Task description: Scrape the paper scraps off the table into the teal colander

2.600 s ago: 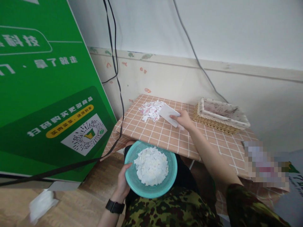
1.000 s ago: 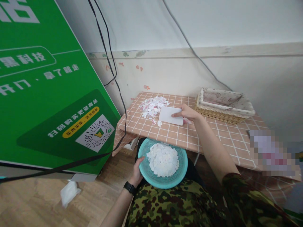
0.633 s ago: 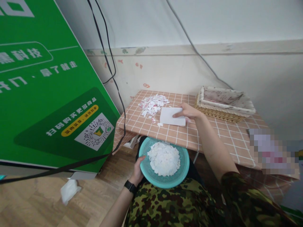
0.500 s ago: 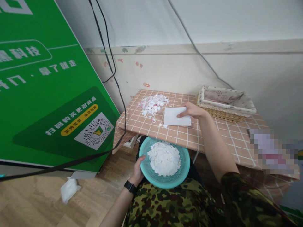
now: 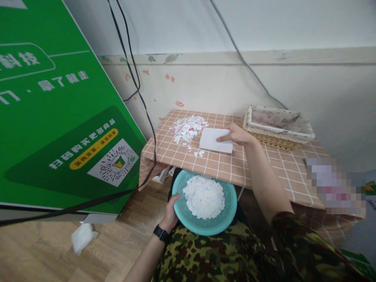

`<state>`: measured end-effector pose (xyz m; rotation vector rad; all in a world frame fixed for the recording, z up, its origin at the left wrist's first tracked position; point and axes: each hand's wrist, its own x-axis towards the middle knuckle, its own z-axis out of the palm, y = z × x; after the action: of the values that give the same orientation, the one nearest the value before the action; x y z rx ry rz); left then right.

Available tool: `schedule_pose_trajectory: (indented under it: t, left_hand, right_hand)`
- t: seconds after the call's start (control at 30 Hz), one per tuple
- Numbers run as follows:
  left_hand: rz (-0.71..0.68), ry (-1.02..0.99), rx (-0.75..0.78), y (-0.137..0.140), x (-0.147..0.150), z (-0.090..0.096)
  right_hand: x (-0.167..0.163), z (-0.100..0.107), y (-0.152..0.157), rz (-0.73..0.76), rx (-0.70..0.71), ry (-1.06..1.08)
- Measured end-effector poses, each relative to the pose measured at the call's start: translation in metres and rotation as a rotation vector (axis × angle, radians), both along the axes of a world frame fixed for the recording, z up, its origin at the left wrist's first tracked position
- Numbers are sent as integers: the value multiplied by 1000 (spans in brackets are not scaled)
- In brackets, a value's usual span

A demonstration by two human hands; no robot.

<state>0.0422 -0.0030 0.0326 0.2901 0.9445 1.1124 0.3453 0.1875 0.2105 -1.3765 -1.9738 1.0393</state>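
My left hand (image 5: 170, 211) grips the left rim of a round teal plastic basket (image 5: 202, 228), its thumb over the edge. A heap of small white paper scraps (image 5: 204, 196) fills the basket's middle; it rests on my lap below the table edge. Over the table, my right hand (image 5: 235, 134) is closed on a white sheet of paper or card (image 5: 211, 140), thumb on top and the other fingers hidden. Just left of that sheet lies a loose pile of white and pinkish paper scraps (image 5: 188, 127). A few stray scraps (image 5: 199, 153) lie near the sheet's front edge.
A wicker basket with a cloth lining (image 5: 279, 129) stands at the back right of the table with its checked brown cloth (image 5: 264, 168). A blurred-out flat item (image 5: 331, 188) lies farther right. At left are a green printed panel (image 5: 58, 117) and hanging black cables (image 5: 147, 113).
My right hand has slid the white sheet slightly back and left, toward the scrap pile, uncovering more of the stray scraps. My left hand keeps its hold on the teal basket.
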Motion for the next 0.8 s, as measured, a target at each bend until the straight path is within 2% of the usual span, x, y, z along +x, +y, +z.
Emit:
schedule_pose_trajectory:
  t: [0.2, 0.33, 0.57, 0.73, 0.8]
  left_hand:
    - [-1, -18, -6, -1, 2, 1]
    - [7, -29, -8, -2, 4, 5]
    - [0, -27, -11, -2, 6, 10]
    - [18, -21, -47, -5, 6, 14]
    - [32, -17, -59, -8, 4, 16]
  right_hand:
    - [8, 3, -3, 88, -59, -51]
    - [4, -2, 0, 58, -26, 13]
    - [-1, -8, 4, -3, 48, 3]
    - [-8, -7, -1, 143, -72, -1]
    - [-8, -6, -2, 158, -99, 2]
